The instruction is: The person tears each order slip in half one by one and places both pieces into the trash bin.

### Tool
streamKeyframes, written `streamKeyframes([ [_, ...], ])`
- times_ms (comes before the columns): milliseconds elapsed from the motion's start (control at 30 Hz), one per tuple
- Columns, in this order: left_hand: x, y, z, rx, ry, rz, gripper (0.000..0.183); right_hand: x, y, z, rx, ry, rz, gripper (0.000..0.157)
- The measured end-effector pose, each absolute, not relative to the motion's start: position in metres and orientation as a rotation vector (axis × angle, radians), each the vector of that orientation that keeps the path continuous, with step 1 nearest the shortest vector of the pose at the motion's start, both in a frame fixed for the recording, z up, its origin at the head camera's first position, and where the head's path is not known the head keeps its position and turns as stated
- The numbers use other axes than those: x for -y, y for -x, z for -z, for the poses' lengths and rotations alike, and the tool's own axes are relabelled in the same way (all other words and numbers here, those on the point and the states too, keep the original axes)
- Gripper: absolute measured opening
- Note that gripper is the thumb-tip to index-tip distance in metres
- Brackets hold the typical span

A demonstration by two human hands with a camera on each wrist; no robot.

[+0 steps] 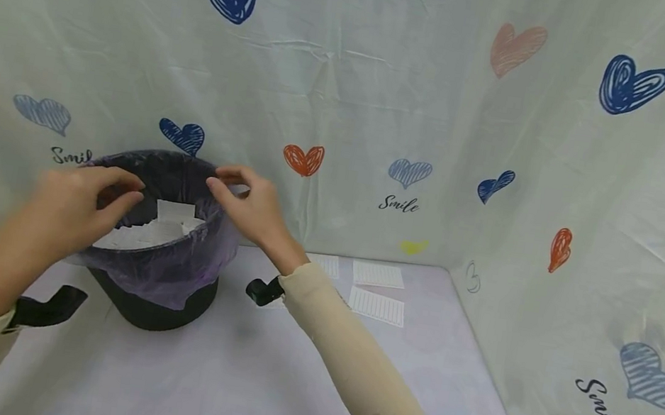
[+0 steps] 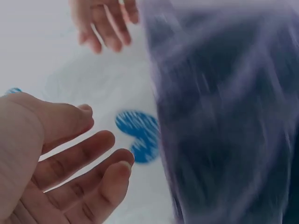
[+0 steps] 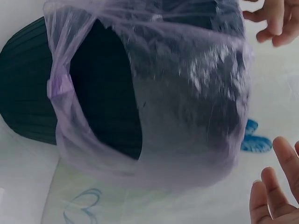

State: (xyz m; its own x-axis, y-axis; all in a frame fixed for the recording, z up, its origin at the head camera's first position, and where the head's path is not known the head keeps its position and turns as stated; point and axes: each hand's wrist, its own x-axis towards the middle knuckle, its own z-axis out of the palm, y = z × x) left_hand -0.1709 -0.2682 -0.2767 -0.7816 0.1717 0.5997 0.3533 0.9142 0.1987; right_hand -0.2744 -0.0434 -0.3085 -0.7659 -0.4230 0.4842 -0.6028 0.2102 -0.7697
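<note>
A black bin (image 1: pixel 152 313) stands on the table, with a thin purple bag (image 1: pixel 212 254) lining it and folded over its rim. White paper pieces (image 1: pixel 144 237) lie inside. My left hand (image 1: pixel 71 208) hovers at the bin's left rim; the left wrist view shows its fingers (image 2: pixel 88 154) loosely bent, apart from the bag and holding nothing. By the right rim is my right hand (image 1: pixel 251 210), also empty, its fingers (image 3: pixel 275 196) spread beside the bag in the right wrist view. There the bag's overhang is gathered into a knot (image 3: pixel 60 86) on the bin's outside.
Several white lined cards (image 1: pixel 376 306) lie on the table (image 1: pixel 280 386) at the back, right of the bin. A curtain (image 1: pixel 355 96) printed with hearts hangs close behind the bin and along the right side. Black camera mounts (image 1: pixel 49 309) jut from both wrists.
</note>
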Motion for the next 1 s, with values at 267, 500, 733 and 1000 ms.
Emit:
streamKeyframes([
  [267,0.230,0.172,0.285,2.267,0.545,0.574,0.024,0.010,0.285,0.329,2.342,-0.852,-1.589,0.037],
  [500,0.201,0.166,0.292,2.211,0.564,0.882,0.029,-0.024,0.298,0.371,2.469,-0.817,-1.566,0.052],
  [733,0.172,0.167,0.310,2.184,0.557,1.261,0.028,-0.055,0.305,0.417,2.529,-0.742,-1.565,0.061],
  [1000,0.157,0.182,0.337,2.258,0.594,1.364,0.028,-0.071,0.307,0.464,2.603,-0.663,-1.522,0.062],
])
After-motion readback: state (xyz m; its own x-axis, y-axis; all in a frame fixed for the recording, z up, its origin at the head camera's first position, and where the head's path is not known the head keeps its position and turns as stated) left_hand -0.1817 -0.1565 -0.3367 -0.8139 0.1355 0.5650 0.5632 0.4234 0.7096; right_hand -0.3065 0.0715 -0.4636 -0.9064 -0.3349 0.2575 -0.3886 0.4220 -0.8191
